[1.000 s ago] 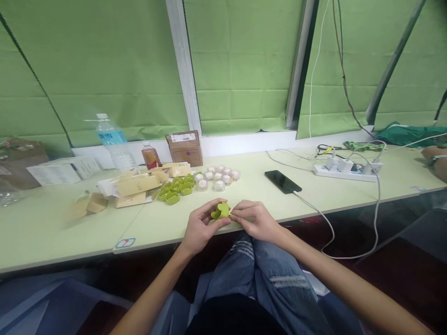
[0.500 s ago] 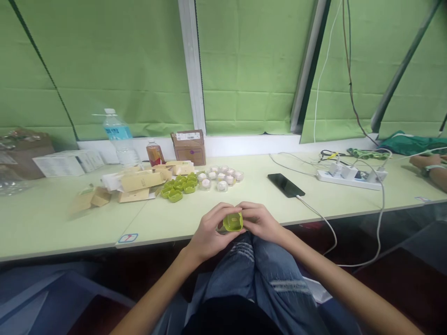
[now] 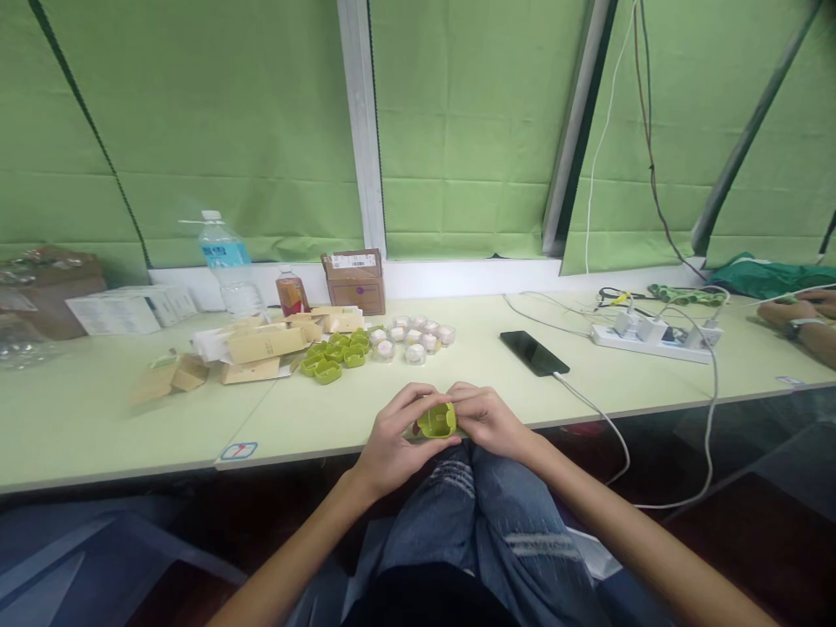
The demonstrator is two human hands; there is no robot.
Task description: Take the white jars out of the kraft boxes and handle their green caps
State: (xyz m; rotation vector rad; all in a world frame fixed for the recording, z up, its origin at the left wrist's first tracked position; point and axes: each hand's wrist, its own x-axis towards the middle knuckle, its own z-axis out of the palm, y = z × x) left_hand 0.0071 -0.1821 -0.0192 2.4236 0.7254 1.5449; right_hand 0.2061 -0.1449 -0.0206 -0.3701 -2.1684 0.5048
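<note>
While the pale green table (image 3: 117,418) carries boxes and a heap of green shells (image 3: 334,355) at ten o'clock, both forearms converge at its near edge. Left hand (image 3: 392,435) cups from nine o'clock, right hand (image 3: 488,421) from three. Fingers of both are curled, pinching one small green shell (image 3: 437,421) between them, equally close, its long axis running left-right, opening facing up.

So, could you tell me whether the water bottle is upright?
Upright: the water bottle stands cap-up on the table near the window.
</note>
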